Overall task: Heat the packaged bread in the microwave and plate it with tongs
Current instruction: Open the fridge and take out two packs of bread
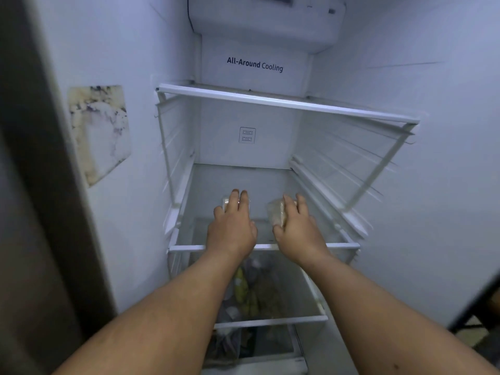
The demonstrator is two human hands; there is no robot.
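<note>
Two bare forearms without sleeves, watch or rings; the hands [232,226] show short nails.

Lighting, as I read it on my feed: dim, cool bluish cast inside the fridge [270,147]; brightest at top. Wide-angle bowing at edges. Soft motion blur overall; lower shelves murky, shadowed.
</note>
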